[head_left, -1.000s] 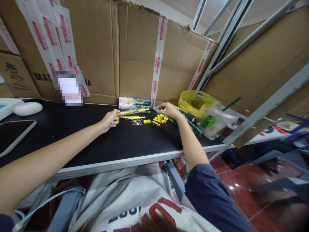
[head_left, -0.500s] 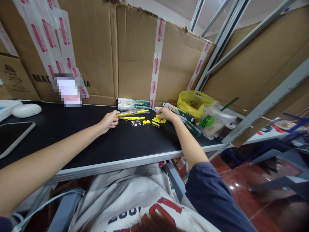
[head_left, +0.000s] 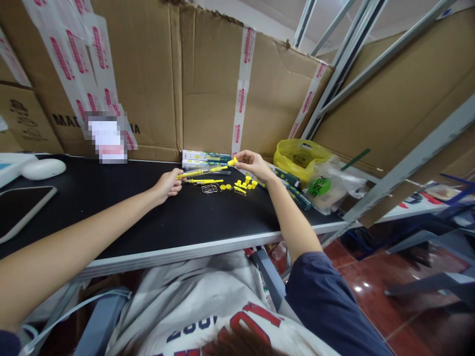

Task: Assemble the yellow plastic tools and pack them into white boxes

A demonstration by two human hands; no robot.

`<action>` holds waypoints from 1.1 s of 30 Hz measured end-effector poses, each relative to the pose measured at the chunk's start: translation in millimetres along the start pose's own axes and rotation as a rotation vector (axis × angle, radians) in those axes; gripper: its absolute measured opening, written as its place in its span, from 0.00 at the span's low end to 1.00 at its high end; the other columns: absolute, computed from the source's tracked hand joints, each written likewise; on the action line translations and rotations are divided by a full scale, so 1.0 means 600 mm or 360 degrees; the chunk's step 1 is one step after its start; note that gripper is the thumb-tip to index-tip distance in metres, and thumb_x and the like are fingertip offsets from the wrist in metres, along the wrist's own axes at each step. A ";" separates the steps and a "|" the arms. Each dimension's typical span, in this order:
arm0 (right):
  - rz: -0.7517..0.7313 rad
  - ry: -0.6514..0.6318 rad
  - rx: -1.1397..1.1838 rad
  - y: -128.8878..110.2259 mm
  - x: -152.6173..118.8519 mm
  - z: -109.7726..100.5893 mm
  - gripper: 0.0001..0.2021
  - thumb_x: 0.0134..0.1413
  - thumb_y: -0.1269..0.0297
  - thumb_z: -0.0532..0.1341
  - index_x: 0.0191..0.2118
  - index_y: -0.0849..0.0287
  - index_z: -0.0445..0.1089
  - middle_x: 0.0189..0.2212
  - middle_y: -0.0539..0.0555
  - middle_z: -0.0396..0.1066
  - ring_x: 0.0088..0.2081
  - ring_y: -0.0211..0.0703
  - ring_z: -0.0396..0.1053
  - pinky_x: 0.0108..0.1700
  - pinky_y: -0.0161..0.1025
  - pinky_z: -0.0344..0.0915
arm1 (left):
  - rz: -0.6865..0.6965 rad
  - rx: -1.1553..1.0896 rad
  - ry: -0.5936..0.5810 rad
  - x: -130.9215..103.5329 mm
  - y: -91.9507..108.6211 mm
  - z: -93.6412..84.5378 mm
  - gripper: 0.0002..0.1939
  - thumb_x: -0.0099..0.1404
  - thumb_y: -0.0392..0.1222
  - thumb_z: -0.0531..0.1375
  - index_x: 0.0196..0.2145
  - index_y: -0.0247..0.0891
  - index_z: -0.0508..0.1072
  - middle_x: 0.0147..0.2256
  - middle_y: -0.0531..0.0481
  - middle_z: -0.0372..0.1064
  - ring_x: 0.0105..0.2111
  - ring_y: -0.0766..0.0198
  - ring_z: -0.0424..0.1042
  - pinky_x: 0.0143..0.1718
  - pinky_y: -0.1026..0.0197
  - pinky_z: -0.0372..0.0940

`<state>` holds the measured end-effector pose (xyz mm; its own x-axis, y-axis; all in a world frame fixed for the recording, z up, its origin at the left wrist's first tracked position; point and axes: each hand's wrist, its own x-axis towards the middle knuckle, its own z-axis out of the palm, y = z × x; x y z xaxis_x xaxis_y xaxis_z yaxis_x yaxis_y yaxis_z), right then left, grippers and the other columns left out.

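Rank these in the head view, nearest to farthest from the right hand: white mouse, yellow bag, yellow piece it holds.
1. Yellow piece, in the right hand.
2. Yellow bag, right of the hand.
3. White mouse, far left on the table.

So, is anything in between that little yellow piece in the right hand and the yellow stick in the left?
Nothing visible. The right hand holds the yellow piece right by the free end of the yellow stick in the left hand; whether they touch, I can't tell.
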<state>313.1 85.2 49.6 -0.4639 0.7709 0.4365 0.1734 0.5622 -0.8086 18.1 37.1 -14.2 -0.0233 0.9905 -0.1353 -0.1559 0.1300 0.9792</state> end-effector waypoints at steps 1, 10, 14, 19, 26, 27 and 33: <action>0.0011 -0.0008 0.0020 -0.002 -0.001 0.003 0.23 0.41 0.54 0.74 0.41 0.61 0.72 0.36 0.52 0.76 0.37 0.37 0.72 0.45 0.37 0.70 | -0.0001 0.0001 0.0001 -0.001 0.000 0.000 0.12 0.67 0.42 0.51 0.27 0.36 0.63 0.13 0.65 0.43 0.08 0.76 0.42 0.08 0.73 0.38; 0.0072 -0.0099 0.0091 -0.005 -0.002 0.008 0.23 0.38 0.56 0.76 0.40 0.60 0.71 0.33 0.50 0.75 0.34 0.36 0.71 0.42 0.36 0.70 | -0.0005 -0.0016 -0.0005 -0.004 0.002 0.002 0.12 0.67 0.41 0.50 0.27 0.36 0.63 0.13 0.64 0.44 0.08 0.76 0.42 0.08 0.73 0.39; 0.0060 -0.0105 0.0131 -0.003 -0.001 0.016 0.23 0.38 0.56 0.75 0.39 0.60 0.70 0.32 0.50 0.74 0.33 0.35 0.71 0.42 0.36 0.71 | 0.0000 -0.0004 -0.0011 -0.009 0.003 0.005 0.11 0.66 0.42 0.51 0.27 0.37 0.63 0.13 0.65 0.44 0.08 0.76 0.42 0.08 0.73 0.38; 0.0085 -0.0139 0.0117 -0.006 -0.003 0.028 0.23 0.38 0.56 0.75 0.38 0.59 0.69 0.33 0.50 0.74 0.34 0.36 0.72 0.42 0.36 0.71 | 0.0006 0.0019 -0.0021 -0.012 0.002 0.008 0.08 0.64 0.42 0.53 0.27 0.38 0.62 0.13 0.64 0.44 0.09 0.76 0.42 0.09 0.73 0.38; 0.0081 -0.0158 0.0137 -0.005 -0.003 0.035 0.22 0.38 0.56 0.75 0.38 0.60 0.69 0.32 0.50 0.74 0.32 0.35 0.71 0.41 0.35 0.71 | 0.0016 0.0033 -0.0017 -0.008 0.000 0.005 0.10 0.66 0.42 0.52 0.27 0.37 0.63 0.13 0.64 0.44 0.09 0.76 0.42 0.08 0.73 0.38; 0.0080 -0.0158 0.0128 -0.005 -0.003 0.035 0.23 0.38 0.56 0.75 0.38 0.60 0.69 0.32 0.50 0.75 0.33 0.35 0.72 0.40 0.36 0.71 | 0.0015 0.0034 -0.0021 -0.008 0.000 0.005 0.10 0.66 0.42 0.52 0.27 0.37 0.63 0.13 0.64 0.44 0.09 0.76 0.42 0.08 0.73 0.39; 0.0044 -0.0144 0.0039 -0.007 -0.005 0.035 0.22 0.40 0.54 0.75 0.37 0.60 0.70 0.32 0.51 0.75 0.33 0.36 0.72 0.40 0.36 0.71 | 0.0014 0.0035 -0.0017 -0.011 0.002 0.006 0.09 0.64 0.41 0.52 0.27 0.38 0.62 0.13 0.64 0.43 0.09 0.75 0.42 0.09 0.73 0.38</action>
<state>295.4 74.3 43.6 -0.5358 0.7553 0.3774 0.1665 0.5327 -0.8297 21.7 31.1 -11.6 -0.0141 0.9920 -0.1253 -0.1338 0.1224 0.9834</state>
